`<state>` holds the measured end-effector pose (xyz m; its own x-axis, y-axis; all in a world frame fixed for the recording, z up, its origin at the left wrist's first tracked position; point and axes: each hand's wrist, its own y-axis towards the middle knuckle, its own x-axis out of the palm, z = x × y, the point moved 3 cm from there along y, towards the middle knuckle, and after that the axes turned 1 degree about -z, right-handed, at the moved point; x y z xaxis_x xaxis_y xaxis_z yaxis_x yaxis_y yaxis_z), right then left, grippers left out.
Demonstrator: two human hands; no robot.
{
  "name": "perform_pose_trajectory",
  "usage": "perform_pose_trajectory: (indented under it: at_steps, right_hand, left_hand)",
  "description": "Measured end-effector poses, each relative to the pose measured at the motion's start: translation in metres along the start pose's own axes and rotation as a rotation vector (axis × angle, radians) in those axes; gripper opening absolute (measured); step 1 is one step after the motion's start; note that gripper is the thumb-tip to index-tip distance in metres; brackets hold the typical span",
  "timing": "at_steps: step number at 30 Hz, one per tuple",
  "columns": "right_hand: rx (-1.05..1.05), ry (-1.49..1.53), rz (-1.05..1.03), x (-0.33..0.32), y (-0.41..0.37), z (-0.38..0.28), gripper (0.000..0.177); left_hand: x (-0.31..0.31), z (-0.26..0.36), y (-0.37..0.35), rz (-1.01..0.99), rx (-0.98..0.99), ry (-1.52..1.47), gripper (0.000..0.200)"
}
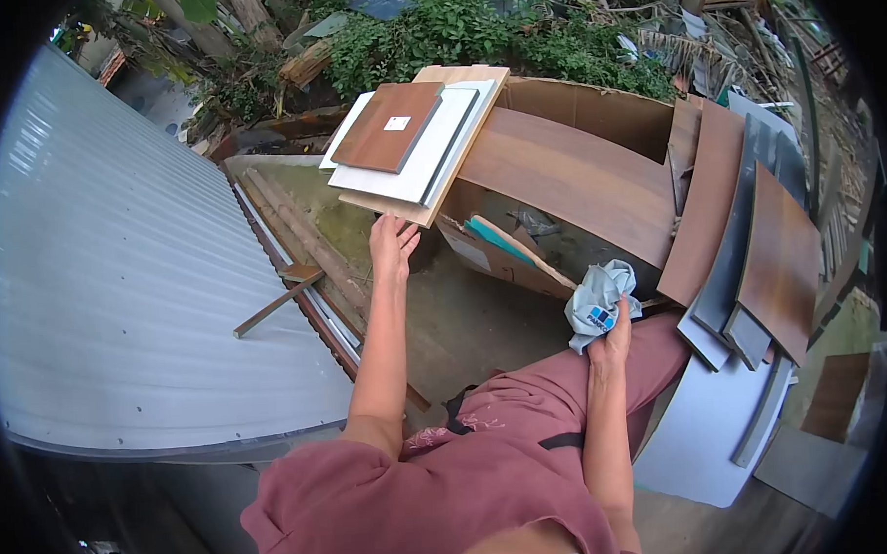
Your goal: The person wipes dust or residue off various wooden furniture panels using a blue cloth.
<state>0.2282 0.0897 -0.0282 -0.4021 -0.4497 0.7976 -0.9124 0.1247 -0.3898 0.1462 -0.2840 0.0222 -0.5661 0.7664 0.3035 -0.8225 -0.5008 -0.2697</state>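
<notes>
My left hand (394,246) is at the near edge of a stack of boards, its fingers apart and fingertips right at the lowest pale wood board (439,197). White boards (401,176) lie on that one, topped by a small brown board (388,132) with a white label. The stack rests on a long brown panel (572,175) laid across an open cardboard box (497,260). Over my thigh, my right hand (614,341) is closed around a crumpled grey-blue cloth (600,296) with a printed blue and black logo.
Several brown and grey boards (780,255) lean together at the right, beside a white panel (708,429). A corrugated metal sheet (160,277) slopes down the left side. Wooden poles (300,228) lie along its edge. Green plants (426,43) grow behind the box.
</notes>
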Motion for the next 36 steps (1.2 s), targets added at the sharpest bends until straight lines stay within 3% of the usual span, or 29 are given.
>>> perform_pose_trajectory:
  at_steps: [3,7,11,12,14,15,17,24,36]
  right_hand:
    - [0.058,0.054,-0.037,0.000,0.003,0.004,0.036]
    - [0.082,0.037,-0.042,0.004,0.001,0.004,0.037]
    - [0.096,0.040,-0.066,0.002,0.000,0.002,0.041]
    - [0.105,0.043,-0.074,0.002,0.000,0.002,0.041]
    - [0.108,0.049,-0.082,0.005,0.001,0.004,0.041]
    - [0.108,0.042,-0.081,0.007,0.001,0.005,0.041]
    - [0.088,0.037,-0.075,0.009,0.002,0.006,0.041]
    - [0.039,-0.039,-0.003,0.006,0.006,0.010,0.041]
    - [0.059,-0.099,0.058,0.009,0.008,0.014,0.042]
  left_hand:
    - [-0.026,0.005,0.023,0.131,0.062,-0.191,0.050]
    - [-0.022,0.021,0.064,0.186,0.159,-0.177,0.048]
    - [-0.004,0.060,0.120,0.330,0.625,0.664,0.061]
    - [0.003,0.065,0.132,0.328,0.620,0.664,0.061]
    - [0.022,0.072,0.159,0.221,0.697,1.053,0.078]
    - [0.027,0.074,0.170,0.214,0.698,1.049,0.078]
    - [0.034,0.069,0.197,0.139,0.535,1.433,0.090]
    - [0.024,0.066,0.242,0.184,0.319,1.504,0.091]
    - [0.039,0.058,0.246,0.389,0.379,1.551,0.089]
